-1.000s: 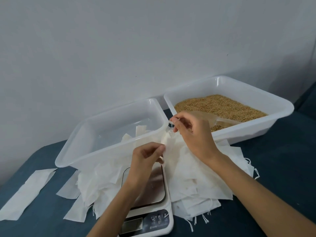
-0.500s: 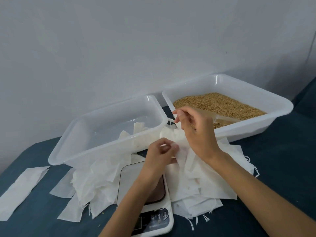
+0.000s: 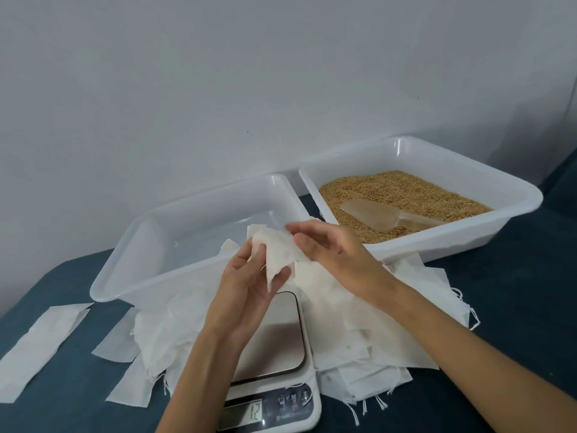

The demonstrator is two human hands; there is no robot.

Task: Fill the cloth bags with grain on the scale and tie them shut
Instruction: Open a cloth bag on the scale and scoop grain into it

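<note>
Cloth bag (image 3: 278,257) now lifted, mouth hidden.

You face a plain, pale grey wall (image 3: 249,73) under soft, even light; a dark teal tabletop (image 3: 515,292) meets its base.

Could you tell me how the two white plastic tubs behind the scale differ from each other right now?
The right tub holds a bed of brown grain with a clear scoop lying on it; the left tub holds no grain, only a few white cloth pieces at its near side. The right tub sits further back, the left tub nearer the scale. Both are white, translucent, rectangular and rest side by side on the blue surface.
</note>
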